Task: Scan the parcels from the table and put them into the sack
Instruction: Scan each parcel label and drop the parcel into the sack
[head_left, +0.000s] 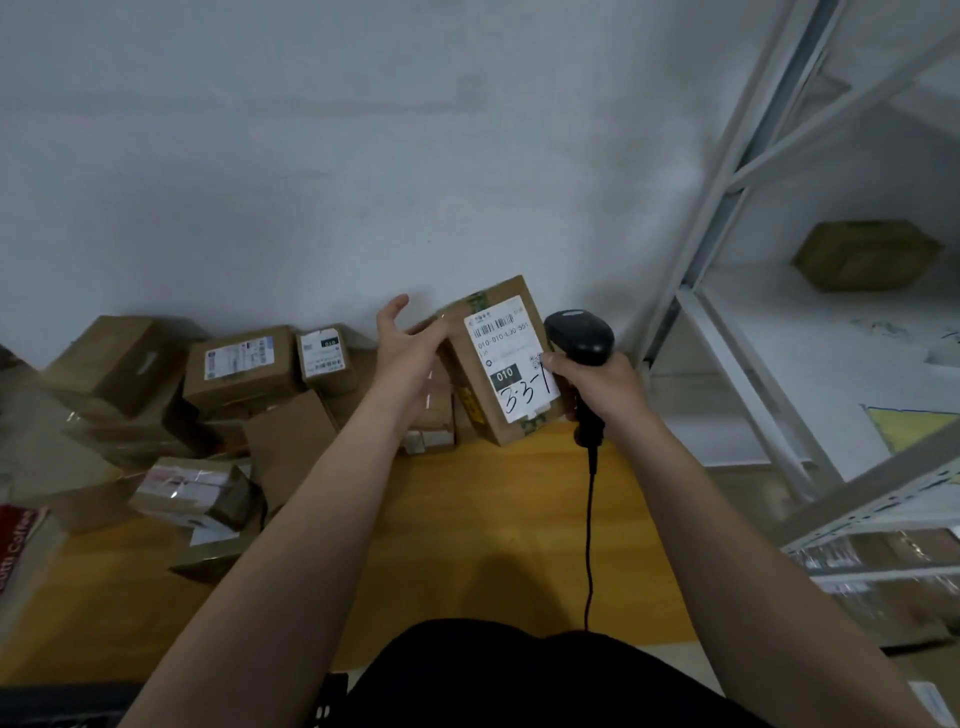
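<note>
One parcel (501, 358) between left hand (410, 358), scanner (581, 338)

Plain pale grey wall (311, 156), white metal shelving rack (727, 197) at right, yellow wooden table (467, 519) against wall

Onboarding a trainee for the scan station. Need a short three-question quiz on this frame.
1. Which hand grips the black handheld barcode scanner? A left hand; B right hand; C neither.
2. True or false: the white label on the brown cardboard parcel faces down onto the yellow wooden table.
3. Fill in: the black box printed on that label reads ___.

Key: 1 B; 2 false, the label faces the camera; 3 010.
</note>
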